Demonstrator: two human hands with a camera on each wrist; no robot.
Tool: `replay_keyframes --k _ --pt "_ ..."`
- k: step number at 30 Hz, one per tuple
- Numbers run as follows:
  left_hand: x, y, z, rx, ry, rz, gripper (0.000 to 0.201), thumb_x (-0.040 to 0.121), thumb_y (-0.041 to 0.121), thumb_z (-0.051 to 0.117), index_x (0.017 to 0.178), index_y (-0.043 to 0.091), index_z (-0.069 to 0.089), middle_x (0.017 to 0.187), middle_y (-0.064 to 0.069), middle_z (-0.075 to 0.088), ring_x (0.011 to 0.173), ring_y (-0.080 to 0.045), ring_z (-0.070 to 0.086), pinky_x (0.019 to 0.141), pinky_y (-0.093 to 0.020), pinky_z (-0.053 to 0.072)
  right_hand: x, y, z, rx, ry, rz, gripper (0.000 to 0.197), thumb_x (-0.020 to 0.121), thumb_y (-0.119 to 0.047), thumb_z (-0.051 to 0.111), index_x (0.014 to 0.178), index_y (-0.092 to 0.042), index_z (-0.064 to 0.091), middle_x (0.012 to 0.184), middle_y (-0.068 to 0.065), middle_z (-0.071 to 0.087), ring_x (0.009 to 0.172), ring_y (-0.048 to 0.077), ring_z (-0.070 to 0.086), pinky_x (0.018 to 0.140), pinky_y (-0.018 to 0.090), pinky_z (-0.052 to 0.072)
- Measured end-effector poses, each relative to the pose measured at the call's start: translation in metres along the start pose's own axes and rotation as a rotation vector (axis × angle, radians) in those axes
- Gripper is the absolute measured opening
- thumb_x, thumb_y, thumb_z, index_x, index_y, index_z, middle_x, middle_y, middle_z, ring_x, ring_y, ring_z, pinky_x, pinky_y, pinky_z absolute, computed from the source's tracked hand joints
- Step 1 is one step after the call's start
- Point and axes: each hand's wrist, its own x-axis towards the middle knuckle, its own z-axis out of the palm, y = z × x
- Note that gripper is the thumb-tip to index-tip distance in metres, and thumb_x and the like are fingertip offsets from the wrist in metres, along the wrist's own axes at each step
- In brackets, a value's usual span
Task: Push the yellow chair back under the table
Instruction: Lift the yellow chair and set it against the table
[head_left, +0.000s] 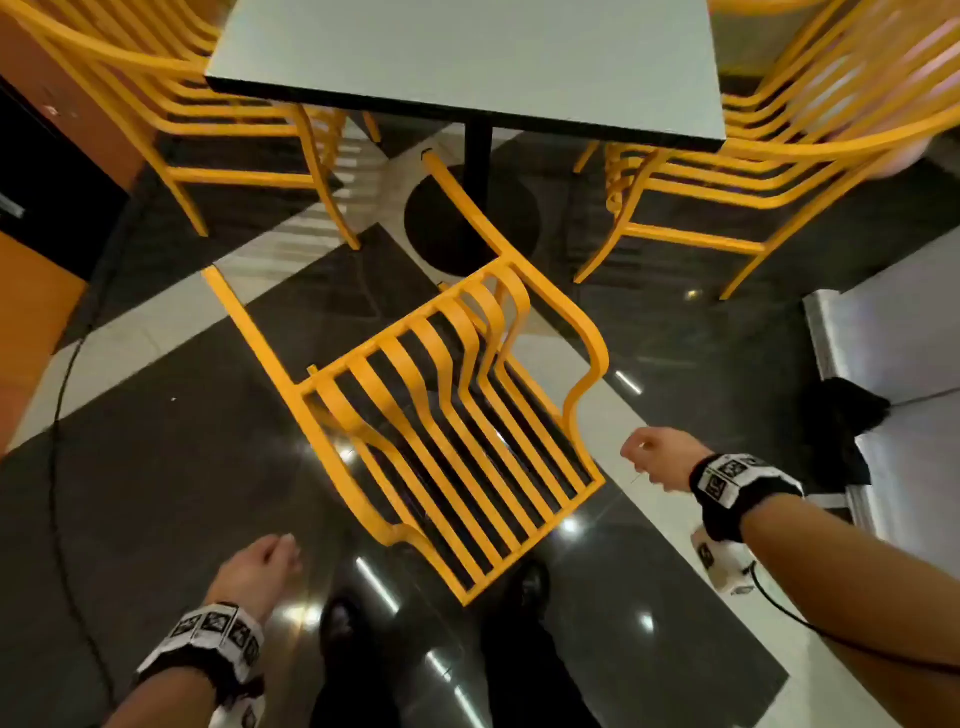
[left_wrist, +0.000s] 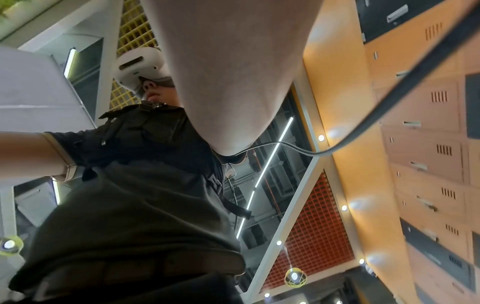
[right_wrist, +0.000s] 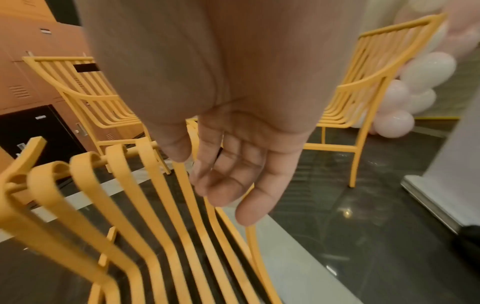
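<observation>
Lockers of orange metal (head_left: 31, 332) are seen at the far left edge of the head view. Next to them, a yellow slatted metal chair (head_left: 171, 104) is tucked against the left side of the pale grey square worktop (head_left: 467, 57), which is carried on a black pedestal with a round base (head_left: 470, 218). The left hand (head_left: 254, 571) is held low over the glossy dark tiled floor (head_left: 156, 519), left of the task chair and clear of it; its fingers are loosely curled and nothing is gripped. The yellow slatted metal task chair (head_left: 441, 415) stands in the middle, pulled out from the worktop and turned at an angle, its backrest top nearest the person. The right hand (head_left: 652, 462) is held just beside the right edge of the backrest; in the right wrist view its fingers (right_wrist: 228, 181) are relaxed and apart, with nothing held. A further yellow slatted chair (head_left: 753, 156) is set at the right side of the worktop.
</observation>
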Motion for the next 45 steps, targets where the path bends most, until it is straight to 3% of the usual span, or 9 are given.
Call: replay_keyframes --k 5,9,13,17,24,29,38,42,45 --pt "0.034 0.034 0.072 -0.087 0.023 -0.097 0.045 0.094 0.042 0.049 0.130 0.016 0.056 0.134 -0.014 0.059 0.125 -0.035 0.052 0.107 -0.042 0.038 0.102 -0.015 -0.038 -0.030 0.151 -0.006 0.034 0.093 -0.034 0.051 0.124 -0.020 0.055 0.107 0.009 0.065 0.091 0.033 0.067 0.077 0.042 0.060" --pt "0.056 0.037 0.121 -0.166 -0.035 -0.162 0.042 0.095 0.045 0.045 0.121 0.014 0.057 0.123 -0.016 0.063 0.116 -0.037 0.057 0.089 -0.037 0.040 0.172 -0.018 -0.032 -0.057 0.211 -0.037 0.071 0.091 -0.044 0.054 0.150 -0.019 0.023 0.143 0.018 0.049 0.120 0.037 0.055 0.099 0.043 0.047" --pt "0.069 0.030 0.146 -0.283 -0.037 -0.154 0.040 0.096 0.043 0.043 0.124 0.017 0.056 0.121 -0.007 0.060 0.121 -0.032 0.053 0.102 -0.041 0.037 0.221 -0.015 -0.011 0.173 0.190 0.043 0.056 0.090 -0.054 0.052 0.131 -0.018 0.040 0.111 0.016 0.061 0.094 0.037 0.064 0.077 0.045 0.059" --pt "0.071 0.021 0.152 -0.343 0.014 -0.137 0.015 0.099 0.034 0.041 0.104 0.029 0.055 0.108 -0.002 0.055 0.118 -0.030 0.052 0.102 -0.041 0.035 0.240 -0.007 0.007 0.278 0.297 0.040 0.040 0.092 -0.055 0.048 0.109 -0.019 0.052 0.104 0.015 0.063 0.093 0.037 0.063 0.081 0.051 0.058" --pt "0.074 0.011 0.089 -0.337 0.185 -0.099 0.031 0.098 0.030 0.044 0.117 0.009 0.057 0.114 -0.016 0.061 0.112 -0.036 0.055 0.094 -0.041 0.038 0.192 -0.019 0.023 0.224 0.379 -0.042 0.042 0.094 -0.052 0.047 0.106 -0.014 0.061 0.097 0.008 0.067 0.088 0.029 0.059 0.077 0.036 0.041" --pt "0.083 0.037 -0.010 -0.230 0.223 -0.011 0.037 0.099 0.041 0.037 0.105 0.008 0.054 0.080 -0.002 0.061 0.091 -0.028 0.054 0.084 -0.038 0.037 0.127 -0.058 0.015 0.238 0.451 -0.010 0.049 0.094 -0.052 0.045 0.100 -0.006 0.062 0.084 0.006 0.073 0.074 0.022 0.061 0.067 0.032 0.042" --pt "0.098 0.094 -0.117 -0.128 0.353 0.201 0.047 0.096 0.049 0.034 0.118 0.010 0.050 0.116 -0.015 0.067 0.107 -0.037 0.059 0.089 -0.044 0.043 0.033 -0.075 0.021 0.282 0.525 0.213 0.053 0.094 -0.048 0.047 0.087 0.001 0.065 0.076 0.015 0.073 0.062 0.027 0.064 0.050 0.030 0.044" --pt "0.065 0.092 -0.101 -0.222 0.577 0.408 0.055 0.090 0.025 0.051 0.142 0.013 0.036 0.144 -0.013 0.041 0.131 -0.030 0.043 0.109 -0.042 0.036 0.012 -0.096 0.017 0.263 0.536 0.259 0.049 0.096 -0.043 0.047 0.082 0.002 0.058 0.059 0.009 0.059 0.049 0.022 0.053 0.043 0.030 0.036" --pt "0.047 0.062 -0.053 -0.147 0.496 0.405 0.054 0.088 0.020 0.054 0.139 0.020 0.037 0.144 -0.006 0.037 0.128 -0.026 0.045 0.107 -0.042 0.042 0.024 -0.109 -0.005 0.270 0.545 0.273 0.053 0.094 -0.050 0.047 0.080 0.000 0.059 0.072 0.016 0.068 0.059 0.031 0.064 0.055 0.038 0.054"
